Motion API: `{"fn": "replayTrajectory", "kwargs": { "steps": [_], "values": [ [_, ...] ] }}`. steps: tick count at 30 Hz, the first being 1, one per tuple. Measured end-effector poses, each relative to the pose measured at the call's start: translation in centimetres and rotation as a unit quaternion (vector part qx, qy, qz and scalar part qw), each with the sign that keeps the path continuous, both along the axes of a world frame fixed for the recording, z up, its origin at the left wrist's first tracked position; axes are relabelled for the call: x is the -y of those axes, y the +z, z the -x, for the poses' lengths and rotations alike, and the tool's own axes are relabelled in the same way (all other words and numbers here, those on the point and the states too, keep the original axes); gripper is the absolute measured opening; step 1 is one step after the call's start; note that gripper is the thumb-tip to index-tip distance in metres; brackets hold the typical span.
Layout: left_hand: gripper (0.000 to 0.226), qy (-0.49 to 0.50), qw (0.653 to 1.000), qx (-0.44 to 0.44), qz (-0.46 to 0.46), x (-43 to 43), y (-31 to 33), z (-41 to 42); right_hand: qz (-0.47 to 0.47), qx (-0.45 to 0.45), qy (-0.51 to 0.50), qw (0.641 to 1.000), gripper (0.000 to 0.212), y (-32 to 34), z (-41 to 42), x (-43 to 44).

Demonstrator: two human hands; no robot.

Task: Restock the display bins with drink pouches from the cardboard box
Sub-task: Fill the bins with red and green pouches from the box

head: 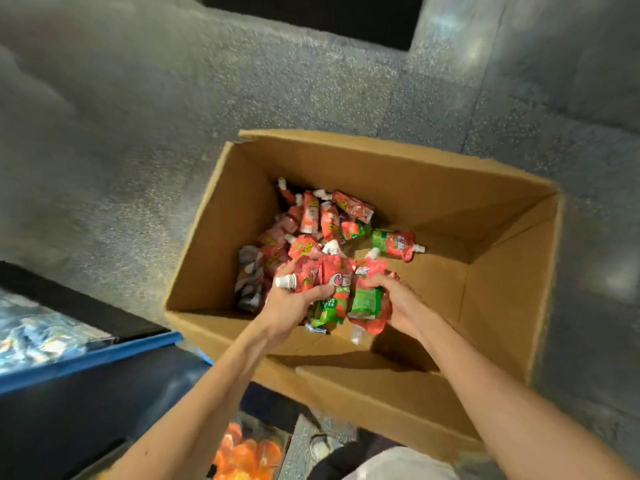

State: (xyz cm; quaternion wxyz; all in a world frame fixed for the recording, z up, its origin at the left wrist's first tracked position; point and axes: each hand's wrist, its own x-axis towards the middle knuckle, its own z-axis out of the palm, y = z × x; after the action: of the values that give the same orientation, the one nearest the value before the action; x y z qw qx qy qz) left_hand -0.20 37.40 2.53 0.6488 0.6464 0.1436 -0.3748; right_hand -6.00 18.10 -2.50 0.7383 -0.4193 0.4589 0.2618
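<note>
Both hands are inside the open cardboard box, closed on one bundle of red-and-green drink pouches. The left hand clasps the bundle's left side, with a white-capped spout protruding above its fingers. The right hand clasps the right side, fingers curled over a green pouch panel. The bundle sits between the two palms, above the box floor. Behind the grip, loose pouches lie heaped toward the far-left corner. A single pouch lies apart to the right. The box rests on a speckled grey floor. A blue-rimmed bin stands at left.
</note>
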Motion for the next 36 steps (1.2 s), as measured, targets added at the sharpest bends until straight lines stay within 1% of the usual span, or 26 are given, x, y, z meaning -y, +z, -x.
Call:
{"fn": "replayTrajectory", "kwargs": {
  "steps": [4, 5, 6, 8, 9, 10, 11, 12, 13, 14, 15, 17, 19, 20, 21, 23, 26, 28, 31, 33, 36],
  "values": [
    [0.050, 0.056, 0.997, 0.032, 0.041, -4.0, 6.5, 2.7, 0.006, 0.102, 0.008, 0.995, 0.030, 7.0, 0.2, -3.7],
    [0.050, 0.076, 0.995, 0.048, 0.044, -5.6, 8.8, 3.9, 0.004, 0.133, 0.026, 0.991, 0.028, 9.6, 0.5, -5.5],
    [0.050, 0.086, 0.994, 0.046, 0.054, -6.2, 9.9, 4.2, -0.005, 0.154, 0.036, 0.987, 0.027, 11.0, 0.3, -6.3],
    [0.043, 0.103, 0.989, 0.074, 0.071, -9.1, 13.2, 6.0, 0.002, 0.203, 0.068, 0.977, 0.027, 14.1, 0.4, -9.0],
    [0.037, 0.106, 0.987, 0.100, 0.068, -10.7, 14.3, 6.8, 0.023, 0.218, 0.090, 0.972, 0.031, 15.1, 0.6, -9.9],
    [0.032, 0.109, 0.984, 0.126, 0.058, -12.1, 15.0, 7.8, 0.079, 0.218, 0.155, 0.960, 0.037, 15.2, 1.1, -10.0],
    [0.029, 0.114, 0.979, 0.161, 0.042, -13.1, 15.3, 8.9, 0.165, 0.196, 0.228, 0.939, 0.046, 14.7, 2.1, -8.9],
    [0.027, 0.117, 0.971, 0.208, 0.022, -13.8, 14.9, 9.8, 0.292, 0.171, 0.289, 0.895, 0.054, 12.9, 3.4, -6.7],
    [0.031, 0.116, 0.962, 0.246, 0.007, -14.5, 13.9, 10.4, 0.403, 0.129, 0.301, 0.855, 0.053, 10.4, 4.7, -4.1],
    [0.037, 0.138, 0.954, 0.267, -0.006, -15.3, 13.5, 10.4, 0.476, 0.111, 0.302, 0.818, 0.043, 8.2, 4.8, -1.7],
    [0.041, 0.165, 0.943, 0.288, -0.012, -15.8, 12.0, 10.2, 0.528, 0.103, 0.305, 0.786, 0.038, 6.9, 4.7, 0.0],
    [0.043, 0.168, 0.942, 0.282, -0.069, -15.1, 8.0, 11.4, 0.551, 0.063, 0.288, 0.781, 0.036, 5.5, 7.1, 2.8],
    [0.052, 0.150, 0.951, 0.259, -0.072, -12.6, 5.7, 13.7, 0.565, 0.059, 0.306, 0.764, 0.023, 5.6, 8.1, 3.7],
    [0.057, 0.114, 0.956, 0.257, -0.087, -11.4, 5.5, 14.6, 0.566, 0.053, 0.316, 0.760, 0.022, 5.8, 8.3, 3.7],
    [0.061, 0.077, 0.957, 0.261, -0.095, -10.3, 5.1, 14.9, 0.566, 0.048, 0.316, 0.760, 0.027, 5.9, 8.9, 3.9],
    [0.061, 0.033, 0.951, 0.284, -0.119, -8.3, 4.0, 14.7, 0.557, 0.040, 0.285, 0.779, 0.035, 5.6, 10.5, 4.9],
    [0.060, 0.002, 0.948, 0.295, -0.123, -6.4, 3.6, 13.7, 0.536, 0.025, 0.251, 0.805, 0.041, 4.9, 12.2, 6.6],
    [0.060, -0.019, 0.943, 0.302, -0.139, -5.1, 3.8, 13.0, 0.527, 0.018, 0.239, 0.815, 0.042, 4.5, 12.6, 7.5],
    [0.056, -0.021, 0.934, 0.329, -0.139, -3.5, 4.3, 12.0, 0.530, 0.011, 0.216, 0.820, 0.040, 3.4, 14.1, 8.7],
    [0.056, -0.027, 0.928, 0.347, -0.130, -2.3, 4.7, 11.1, 0.532, -0.002, 0.204, 0.822, 0.043, 3.1, 15.2, 9.2],
    [0.056, -0.059, 0.931, 0.330, -0.144, -1.4, 4.3, 10.9, 0.536, -0.039, 0.192, 0.821, 0.052, 3.4, 16.1, 11.1]
  ]
}}
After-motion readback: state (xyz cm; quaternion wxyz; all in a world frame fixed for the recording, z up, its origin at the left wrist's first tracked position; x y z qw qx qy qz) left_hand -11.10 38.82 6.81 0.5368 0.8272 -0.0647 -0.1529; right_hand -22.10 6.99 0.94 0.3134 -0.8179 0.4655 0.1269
